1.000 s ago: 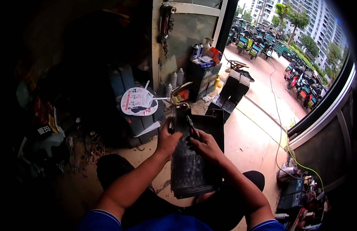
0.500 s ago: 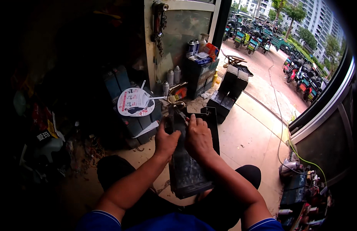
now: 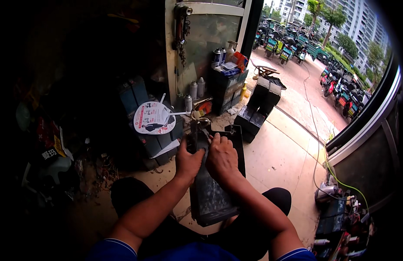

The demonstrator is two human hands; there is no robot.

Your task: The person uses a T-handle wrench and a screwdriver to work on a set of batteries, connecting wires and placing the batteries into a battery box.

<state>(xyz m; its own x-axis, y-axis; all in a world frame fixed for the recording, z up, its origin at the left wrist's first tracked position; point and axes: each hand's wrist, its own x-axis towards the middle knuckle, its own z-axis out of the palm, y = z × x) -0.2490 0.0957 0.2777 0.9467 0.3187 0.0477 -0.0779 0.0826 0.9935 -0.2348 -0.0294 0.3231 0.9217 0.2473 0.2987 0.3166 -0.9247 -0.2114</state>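
A long black plastic case leans between my knees, its open end pointing away from me. My left hand is closed around the case's left side wall, thumb lying inward. Over the upper part of the case, my right hand grips a small hand tool. Only a thin metal end and a bit of reddish handle show, so its exact kind cannot be made out. Pale cord or wire lies at the far end of the case, beyond the tool tip.
Dark battery blocks stand at left under a white round hand fan. Spray cans and a stacked box stand by the door. A black case sits at the threshold. Cables cross the floor at right.
The view has shifted slightly. My right hand and the tool have moved a little toward me and left; my left hand keeps its hold on the case.
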